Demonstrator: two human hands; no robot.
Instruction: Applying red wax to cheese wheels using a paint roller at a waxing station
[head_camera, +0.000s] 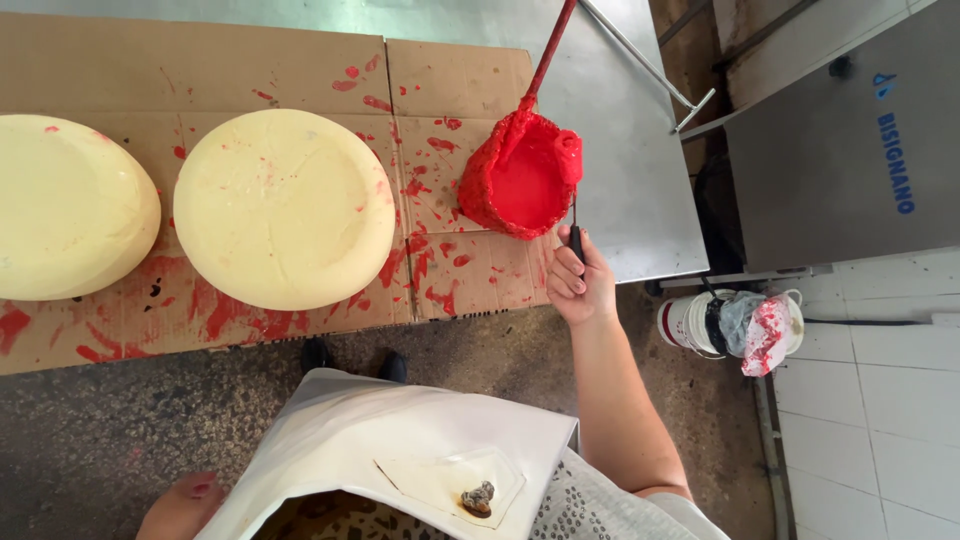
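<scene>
Underneath, red-spattered cardboard covers a steel table above dark floor.

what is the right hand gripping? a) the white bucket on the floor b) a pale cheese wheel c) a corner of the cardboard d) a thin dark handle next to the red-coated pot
d: the right hand is closed round a thin dark handle at the edge of the red-coated pot, away from the cheese wheel and the white bucket.
</scene>
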